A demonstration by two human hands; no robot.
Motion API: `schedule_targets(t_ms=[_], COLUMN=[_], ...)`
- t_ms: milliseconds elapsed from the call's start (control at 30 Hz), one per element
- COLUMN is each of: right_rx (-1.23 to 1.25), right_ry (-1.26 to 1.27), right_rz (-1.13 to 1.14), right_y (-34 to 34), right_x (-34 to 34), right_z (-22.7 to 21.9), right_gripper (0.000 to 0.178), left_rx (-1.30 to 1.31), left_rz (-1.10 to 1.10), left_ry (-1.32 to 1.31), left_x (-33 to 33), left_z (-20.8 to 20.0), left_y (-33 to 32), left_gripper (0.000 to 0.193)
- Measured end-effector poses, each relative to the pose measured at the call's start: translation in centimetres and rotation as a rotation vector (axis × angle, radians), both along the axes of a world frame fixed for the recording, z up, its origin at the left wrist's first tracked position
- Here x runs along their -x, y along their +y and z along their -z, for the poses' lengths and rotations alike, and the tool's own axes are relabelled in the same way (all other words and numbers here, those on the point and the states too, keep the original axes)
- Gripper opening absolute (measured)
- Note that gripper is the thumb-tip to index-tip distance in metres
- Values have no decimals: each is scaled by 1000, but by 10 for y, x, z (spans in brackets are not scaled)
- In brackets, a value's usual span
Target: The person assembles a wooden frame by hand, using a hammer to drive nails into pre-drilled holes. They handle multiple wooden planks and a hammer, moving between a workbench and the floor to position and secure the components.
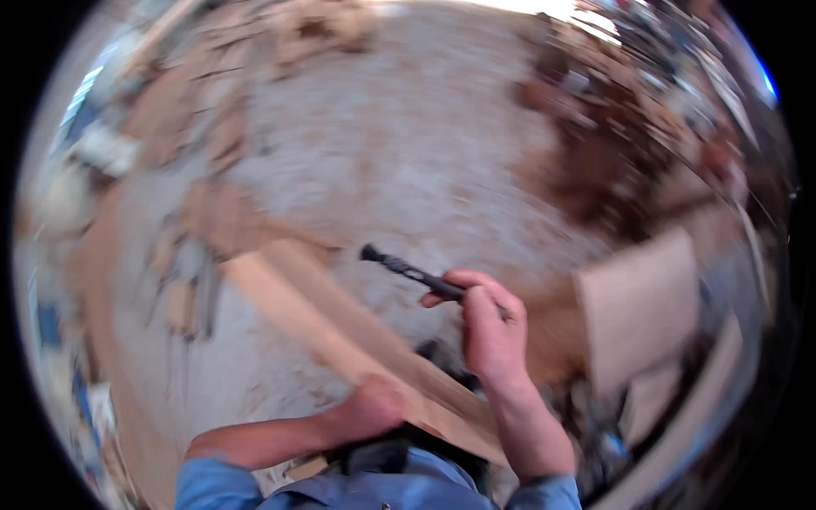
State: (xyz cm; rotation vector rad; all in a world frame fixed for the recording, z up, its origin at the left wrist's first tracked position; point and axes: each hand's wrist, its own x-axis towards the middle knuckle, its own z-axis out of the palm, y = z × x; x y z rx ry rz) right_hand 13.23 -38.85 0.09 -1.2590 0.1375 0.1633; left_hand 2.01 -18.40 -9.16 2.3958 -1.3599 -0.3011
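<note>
My right hand (493, 327) is raised above a long wooden beam and closed round a slim black tool (412, 273). The tool has a knobbed far end and a slotted, twisted-looking shaft; its exact kind is unclear. It points up and to the left, tilted. The pale wooden beam (319, 319) runs diagonally from the left middle to my body, with a darker groove or side face along it. Over its near edge, close to my waist, my left hand (378, 404) is curled into a fist. Blur hides whether those fingers grip anything.
Wood pieces (221, 217) and several thin tools (187, 297) lie on the dusty floor to the left. At the right stands a light flat panel (642, 306). Beyond it is a dark brown heap (599, 161). Stacked boards (319, 34) lie at the far side.
</note>
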Motion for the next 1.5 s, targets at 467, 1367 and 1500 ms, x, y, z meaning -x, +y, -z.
schedule_targets(t_ms=[467, 1367, 1500], right_rx=[697, 692, 638], right_ry=[279, 477, 428], right_rz=[1520, 1373, 1536], right_y=[-226, -265, -258], right_x=[374, 434, 445], right_z=[-69, 47, 22], right_gripper=[16, 36, 24], left_rx=[-615, -407, -410], left_rz=[-171, -803, -1065], left_ry=[-126, 107, 162], left_x=[-93, -124, -105], left_z=[35, 88, 18], left_y=[113, 235, 157], left_gripper=[9, 26, 30])
